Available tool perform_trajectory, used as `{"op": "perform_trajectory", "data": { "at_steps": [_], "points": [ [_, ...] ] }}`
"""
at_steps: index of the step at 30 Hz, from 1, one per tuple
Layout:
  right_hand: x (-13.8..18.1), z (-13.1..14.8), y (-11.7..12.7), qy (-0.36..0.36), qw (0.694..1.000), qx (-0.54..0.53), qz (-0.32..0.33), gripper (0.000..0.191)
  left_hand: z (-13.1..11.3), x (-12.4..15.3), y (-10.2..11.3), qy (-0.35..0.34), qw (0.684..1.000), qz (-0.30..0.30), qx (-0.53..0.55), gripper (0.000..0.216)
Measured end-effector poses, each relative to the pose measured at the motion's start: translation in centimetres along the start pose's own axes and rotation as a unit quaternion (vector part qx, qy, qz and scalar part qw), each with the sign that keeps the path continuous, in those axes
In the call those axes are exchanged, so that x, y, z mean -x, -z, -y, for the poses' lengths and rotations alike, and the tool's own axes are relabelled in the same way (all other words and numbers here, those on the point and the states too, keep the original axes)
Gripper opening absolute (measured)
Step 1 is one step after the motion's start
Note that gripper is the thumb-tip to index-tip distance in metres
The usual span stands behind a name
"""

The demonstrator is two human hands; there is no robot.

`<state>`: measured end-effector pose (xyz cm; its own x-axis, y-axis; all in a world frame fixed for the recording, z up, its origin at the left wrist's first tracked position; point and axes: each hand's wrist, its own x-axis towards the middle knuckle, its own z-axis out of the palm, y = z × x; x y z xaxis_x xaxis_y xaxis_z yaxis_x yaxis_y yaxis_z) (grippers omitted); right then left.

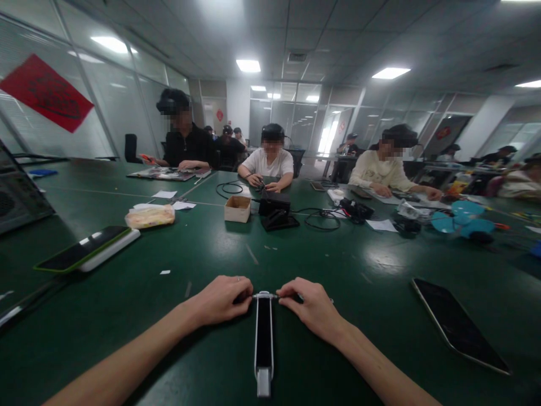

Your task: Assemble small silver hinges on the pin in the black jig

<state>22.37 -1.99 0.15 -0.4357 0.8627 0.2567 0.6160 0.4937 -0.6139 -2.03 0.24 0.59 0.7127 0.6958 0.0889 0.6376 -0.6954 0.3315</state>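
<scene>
A slim black-and-silver device (264, 332) is being held between the left hand (228, 299) and the right hand (310, 307) at the green table (211, 361); its far-end side pins (276, 295) are being pinched, each hand's fingers clamped on one.

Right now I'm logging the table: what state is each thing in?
Left hand: pinched at the far end of the strip
Right hand: same, opposite side
Strip: straight
Right phone: face up, screen dark
Green-edged device: screen dark
Box: open-topped
Yellow pack: cannot tell if opened
Ceiling lights: lit
</scene>
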Motion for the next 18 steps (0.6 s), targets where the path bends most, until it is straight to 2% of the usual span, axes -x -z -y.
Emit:
{"op": "perform_trajectory", "data": {
  "at_steps": [7,14,18],
  "points": [
    [0.01,-0.33,-0.17,0.017,1.0,-0.005,-0.01,0.011,-0.01,-0.04,-0.03,0.001,1.0,-0.001,0.001,0.012],
    [0.05,-0.71,-0.12,0.146,0.987,0.067,-0.022,0.013,-0.1,-0.16,-0.03,0.001,1.0,-0.002,-0.018,0.009],
    [0.06,-0.86,-0.12,0.156,0.984,0.078,-0.021,0.014,-0.12,-0.13,-0.03,0.0,1.0,-0.001,-0.02,0.008]
  ]
}}
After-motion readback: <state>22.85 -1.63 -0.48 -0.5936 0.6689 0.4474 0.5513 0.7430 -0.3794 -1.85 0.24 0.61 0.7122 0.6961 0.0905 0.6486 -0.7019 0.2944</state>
